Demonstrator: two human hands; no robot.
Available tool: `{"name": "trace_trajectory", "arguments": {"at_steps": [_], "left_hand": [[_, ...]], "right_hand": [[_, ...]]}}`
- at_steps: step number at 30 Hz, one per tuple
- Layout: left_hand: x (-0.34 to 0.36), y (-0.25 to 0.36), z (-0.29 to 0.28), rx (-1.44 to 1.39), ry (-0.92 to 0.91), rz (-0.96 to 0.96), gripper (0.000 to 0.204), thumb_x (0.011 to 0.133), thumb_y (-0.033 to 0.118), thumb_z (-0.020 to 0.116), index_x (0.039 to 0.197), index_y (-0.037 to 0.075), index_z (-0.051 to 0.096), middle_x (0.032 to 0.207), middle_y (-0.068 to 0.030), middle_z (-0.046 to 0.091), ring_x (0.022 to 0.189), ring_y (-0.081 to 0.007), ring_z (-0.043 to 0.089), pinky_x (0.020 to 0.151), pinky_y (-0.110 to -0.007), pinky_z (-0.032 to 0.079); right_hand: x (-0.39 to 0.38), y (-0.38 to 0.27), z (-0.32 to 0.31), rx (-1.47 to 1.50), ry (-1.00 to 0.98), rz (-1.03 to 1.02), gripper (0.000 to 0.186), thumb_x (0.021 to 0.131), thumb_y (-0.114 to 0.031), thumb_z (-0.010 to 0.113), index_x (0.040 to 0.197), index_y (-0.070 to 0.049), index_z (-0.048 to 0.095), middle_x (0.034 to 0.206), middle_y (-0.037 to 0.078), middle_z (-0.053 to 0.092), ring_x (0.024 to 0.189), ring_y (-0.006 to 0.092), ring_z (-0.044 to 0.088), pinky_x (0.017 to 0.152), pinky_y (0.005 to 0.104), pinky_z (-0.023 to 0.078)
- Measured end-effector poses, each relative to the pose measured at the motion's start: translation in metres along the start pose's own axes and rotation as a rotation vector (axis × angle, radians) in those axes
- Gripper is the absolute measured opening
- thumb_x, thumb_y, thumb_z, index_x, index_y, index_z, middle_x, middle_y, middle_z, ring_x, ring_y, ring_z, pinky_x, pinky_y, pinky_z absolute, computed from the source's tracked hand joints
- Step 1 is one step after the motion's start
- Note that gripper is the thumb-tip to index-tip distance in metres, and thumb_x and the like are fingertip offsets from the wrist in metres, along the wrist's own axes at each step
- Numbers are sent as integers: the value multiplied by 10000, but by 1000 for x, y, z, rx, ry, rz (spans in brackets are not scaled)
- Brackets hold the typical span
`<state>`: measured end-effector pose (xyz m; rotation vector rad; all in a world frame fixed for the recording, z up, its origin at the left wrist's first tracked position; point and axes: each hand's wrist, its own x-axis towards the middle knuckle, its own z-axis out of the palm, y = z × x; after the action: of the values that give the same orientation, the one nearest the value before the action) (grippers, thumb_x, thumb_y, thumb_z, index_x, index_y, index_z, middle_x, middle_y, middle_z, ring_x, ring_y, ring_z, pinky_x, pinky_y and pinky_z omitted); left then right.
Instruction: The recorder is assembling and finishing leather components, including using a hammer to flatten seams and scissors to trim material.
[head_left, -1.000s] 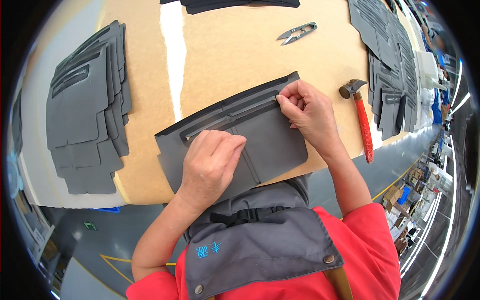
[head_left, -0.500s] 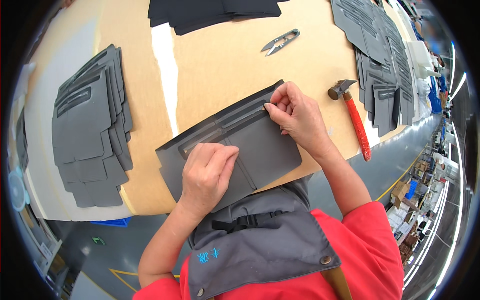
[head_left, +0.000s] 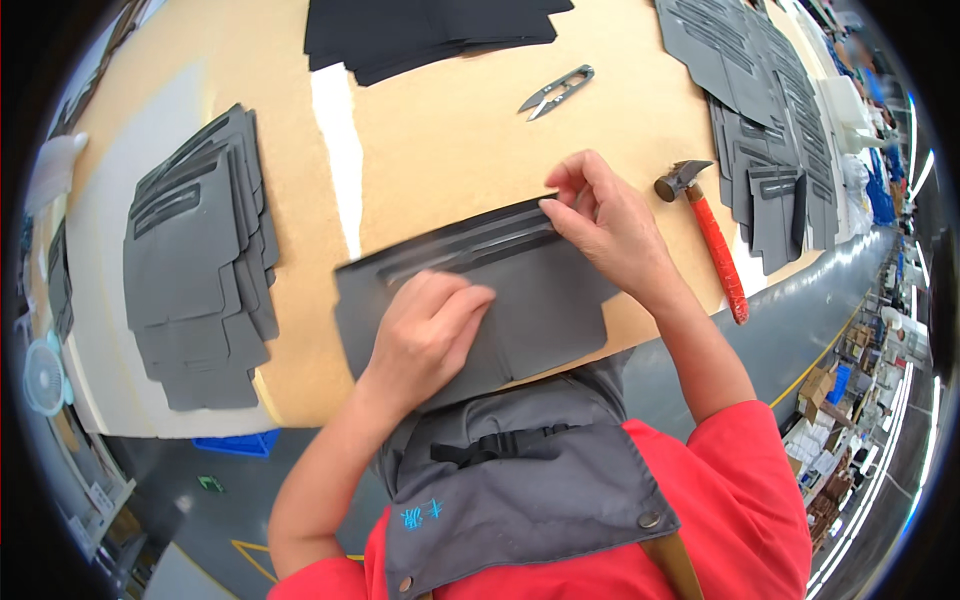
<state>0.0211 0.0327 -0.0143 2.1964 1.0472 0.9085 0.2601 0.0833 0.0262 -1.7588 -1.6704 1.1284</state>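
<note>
A grey flat panel (head_left: 540, 300) with a dark upper edge and long narrow slot strips lies at the table's front, partly blurred. My left hand (head_left: 425, 335) rests on its left half, fingers bent and pressed together; whatever they grip is hidden. My right hand (head_left: 610, 230) has curled fingers at the panel's upper right edge, with the thumb on it. Right of that hand lies a claw hammer (head_left: 715, 240) with a red handle. Small steel thread snips (head_left: 555, 92) lie farther back.
Stacked grey pieces stand at left (head_left: 190, 270) and right (head_left: 760, 90), black pieces (head_left: 430, 35) at the back of the tan-covered table (head_left: 300, 160). A small fan (head_left: 45, 375) is at far left. A blue crate (head_left: 235, 442) sits below the front edge.
The panel has turned slightly clockwise, its left end rising and right end dropping. My right fingers have shifted from the slot strip to the upper edge. The view has shifted slightly.
</note>
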Motion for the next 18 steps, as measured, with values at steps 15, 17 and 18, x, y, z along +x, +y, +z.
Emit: {"name": "trace_trajectory", "arguments": {"at_steps": [15,17,18], "left_hand": [[24,-19,-85,-637,-79,-892,658,800,147,905,1357,-28,600,1253,-133,698,1088,-158,673,931,-312,554],[23,-24,-81,-914,-190,-1040,458,833,88,868,1241,-9,687,1114,-85,751,958,-141,715,851,-291,587],[24,-19,-79,-910,-198,-1038,458,833,88,868,1241,-9,687,1114,-85,751,958,-141,715,851,-291,587]], "right_hand": [[31,-22,11,132,-510,-49,298,915,-273,795,944,-20,641,817,69,629,765,180,562,728,332,474],[36,-11,19,150,-502,-31,276,919,-256,785,953,-22,643,838,76,638,802,204,579,766,338,479],[36,-3,27,2,-215,-305,239,926,-235,769,964,-31,650,871,78,650,854,231,584,810,347,473]]}}
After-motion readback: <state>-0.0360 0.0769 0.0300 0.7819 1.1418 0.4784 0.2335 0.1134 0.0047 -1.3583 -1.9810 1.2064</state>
